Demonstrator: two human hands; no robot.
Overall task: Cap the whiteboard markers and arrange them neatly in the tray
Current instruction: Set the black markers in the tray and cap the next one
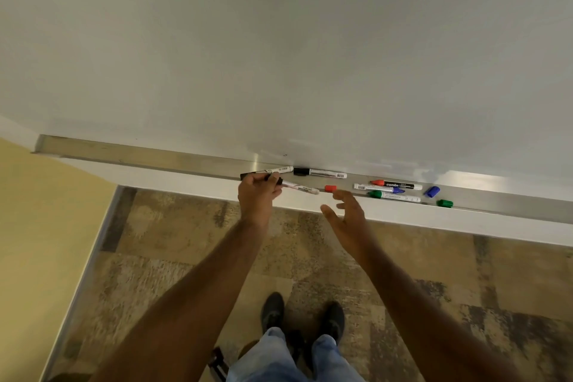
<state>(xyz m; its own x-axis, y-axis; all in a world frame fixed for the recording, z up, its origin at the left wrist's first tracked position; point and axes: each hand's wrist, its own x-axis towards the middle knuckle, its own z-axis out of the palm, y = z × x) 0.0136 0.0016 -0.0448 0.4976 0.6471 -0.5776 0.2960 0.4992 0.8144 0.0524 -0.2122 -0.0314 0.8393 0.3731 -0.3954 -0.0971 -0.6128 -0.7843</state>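
The left hand point(259, 192) holds a white marker with a black cap point(299, 187), and the right hand's wide fingers point(342, 195) probably need the small red cap point(330, 188) just ahead next.

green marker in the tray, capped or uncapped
Uncapped: the green marker shows its bare tip, and a loose green cap lies apart in the tray.

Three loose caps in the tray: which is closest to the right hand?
The red cap, lying just beyond the open right hand. The blue cap and green cap lie far off to the right.
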